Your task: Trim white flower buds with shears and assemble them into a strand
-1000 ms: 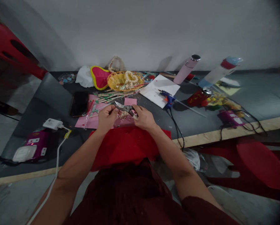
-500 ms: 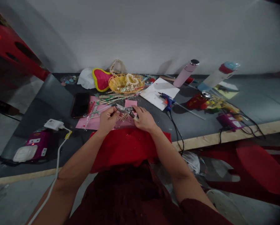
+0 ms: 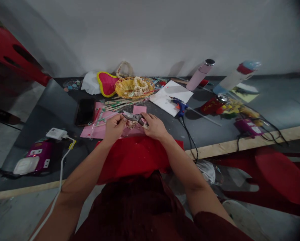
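My right hand (image 3: 154, 126) is wrapped round the handles of a pair of pruning shears (image 3: 135, 117), whose blades point left. Close to the blade tips, my left hand (image 3: 114, 126) is closed in a pinch; what lies between its fingers is too small to make out. Small pale pieces (image 3: 132, 124) lie in a pile just below the shears, on pink paper (image 3: 87, 132). A red cloth (image 3: 137, 155) covers my lap below both hands.
A yellow basket (image 3: 120, 87) with thin sticks (image 3: 115, 104) before it stands beyond my hands. At left are a phone (image 3: 85, 112) and purple power socket (image 3: 43, 152). Rightward lie a blue glue gun (image 3: 181, 107), red can (image 3: 212, 105) and pink bottle (image 3: 199, 76).
The camera view has shifted slightly. My hands and the shears keep nearly the same places, with the blades still beside my left fingertips.
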### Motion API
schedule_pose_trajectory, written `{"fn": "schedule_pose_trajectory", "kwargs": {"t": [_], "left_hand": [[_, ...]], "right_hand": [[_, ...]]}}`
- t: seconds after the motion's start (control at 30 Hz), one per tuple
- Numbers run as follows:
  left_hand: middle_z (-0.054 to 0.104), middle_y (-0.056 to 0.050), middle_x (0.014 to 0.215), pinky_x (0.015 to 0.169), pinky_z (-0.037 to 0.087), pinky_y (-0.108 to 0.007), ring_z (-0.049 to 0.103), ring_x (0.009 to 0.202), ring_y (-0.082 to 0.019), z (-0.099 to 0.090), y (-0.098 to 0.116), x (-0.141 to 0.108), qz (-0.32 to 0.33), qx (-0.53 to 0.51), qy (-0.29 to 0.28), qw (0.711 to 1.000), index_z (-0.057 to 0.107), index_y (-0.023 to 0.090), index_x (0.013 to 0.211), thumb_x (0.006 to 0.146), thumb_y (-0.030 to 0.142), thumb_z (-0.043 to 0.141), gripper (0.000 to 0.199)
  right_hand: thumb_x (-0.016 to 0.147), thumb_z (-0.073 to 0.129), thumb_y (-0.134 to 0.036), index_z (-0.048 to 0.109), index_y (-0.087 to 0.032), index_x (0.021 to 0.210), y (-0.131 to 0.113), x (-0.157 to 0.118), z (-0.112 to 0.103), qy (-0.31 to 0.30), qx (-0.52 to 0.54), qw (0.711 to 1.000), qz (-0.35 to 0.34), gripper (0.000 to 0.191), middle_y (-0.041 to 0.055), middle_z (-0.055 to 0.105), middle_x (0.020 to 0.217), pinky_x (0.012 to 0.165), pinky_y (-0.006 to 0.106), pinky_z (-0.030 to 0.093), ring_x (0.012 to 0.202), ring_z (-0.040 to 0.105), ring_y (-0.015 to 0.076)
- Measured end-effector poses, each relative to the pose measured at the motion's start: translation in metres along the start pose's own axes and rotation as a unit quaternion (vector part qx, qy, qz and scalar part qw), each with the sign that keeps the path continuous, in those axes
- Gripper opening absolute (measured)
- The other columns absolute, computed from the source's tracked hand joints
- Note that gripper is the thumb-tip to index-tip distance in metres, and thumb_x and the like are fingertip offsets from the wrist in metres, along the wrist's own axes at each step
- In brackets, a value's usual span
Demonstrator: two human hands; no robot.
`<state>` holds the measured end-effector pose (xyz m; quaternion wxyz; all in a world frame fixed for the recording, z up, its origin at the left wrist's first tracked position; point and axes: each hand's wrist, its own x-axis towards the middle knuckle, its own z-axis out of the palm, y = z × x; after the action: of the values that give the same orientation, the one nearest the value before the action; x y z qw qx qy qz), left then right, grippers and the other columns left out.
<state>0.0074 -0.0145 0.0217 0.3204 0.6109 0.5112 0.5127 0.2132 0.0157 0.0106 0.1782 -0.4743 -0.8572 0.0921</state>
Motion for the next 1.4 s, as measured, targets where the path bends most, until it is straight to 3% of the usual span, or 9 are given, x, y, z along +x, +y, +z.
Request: {"fn": "schedule_pose_trajectory", "kwargs": {"t": [0.27,0.5,0.8,1.07,1.27,1.4], "left_hand": [[0.066,-0.002,0.063,0.056,0.042,-0.022,0.057,0.06,-0.012,0.001,0.002,0.001,0.003,-0.003,0.017,1.0,0.063,0.017,0.065,0.085,0.029,0.053,0.025],[0.071,-0.004,0.085,0.069,0.046,-0.024,0.062,0.076,-0.014,0.004,-0.006,0.002,0.0,0.029,0.051,0.998,0.067,0.017,0.093,0.083,0.035,0.06,0.022],[0.072,-0.001,0.072,0.057,0.04,-0.023,0.056,0.058,-0.011,0.001,-0.005,0.001,0.007,0.081,0.047,0.996,0.068,0.019,0.082,0.085,0.029,0.055,0.017],[0.069,-0.001,0.066,0.066,0.045,-0.026,0.06,0.063,-0.014,-0.001,-0.003,0.002,0.016,0.044,0.015,0.999,0.065,0.019,0.071,0.086,0.027,0.052,0.021],[0.069,-0.001,0.064,0.062,0.045,-0.024,0.06,0.061,-0.013,-0.002,0.0,0.003,0.009,0.065,0.023,0.998,0.066,0.019,0.071,0.084,0.027,0.055,0.019],[0.068,-0.001,0.063,0.06,0.043,-0.023,0.059,0.059,-0.012,-0.001,-0.001,0.003,0.005,0.059,0.023,0.998,0.065,0.018,0.07,0.083,0.029,0.055,0.019]], "right_hand": [[0.084,0.051,-0.033,0.045,-0.021,0.134,-0.005,-0.002,-0.001,-0.004,-0.018,0.999,0.03,0.051,0.0102,0.065,0.109,0.084,0.033,0.046,0.099,0.059,0.0258],[0.081,0.054,-0.033,0.043,-0.018,0.133,0.005,0.001,0.002,0.039,0.023,0.998,0.041,0.055,0.0116,0.061,0.118,0.088,0.037,0.047,0.102,0.058,0.0261],[0.083,0.054,-0.035,0.037,-0.019,0.14,0.011,0.0,-0.004,0.026,0.055,0.998,0.027,0.062,0.0122,0.056,0.128,0.094,0.042,0.045,0.114,0.053,0.0272],[0.083,0.054,-0.034,0.034,-0.017,0.143,0.012,0.0,-0.007,0.019,0.067,0.997,0.017,0.065,0.0121,0.055,0.13,0.096,0.043,0.044,0.117,0.051,0.0266],[0.081,0.055,-0.033,0.028,-0.014,0.146,0.016,0.001,-0.002,0.026,0.063,0.997,0.023,0.072,0.0141,0.053,0.133,0.098,0.043,0.043,0.119,0.05,0.0263],[0.08,0.056,-0.033,0.035,-0.012,0.14,0.017,0.001,0.0,0.034,0.047,0.998,0.018,0.067,0.0151,0.056,0.128,0.098,0.042,0.042,0.116,0.052,0.0267]]}}
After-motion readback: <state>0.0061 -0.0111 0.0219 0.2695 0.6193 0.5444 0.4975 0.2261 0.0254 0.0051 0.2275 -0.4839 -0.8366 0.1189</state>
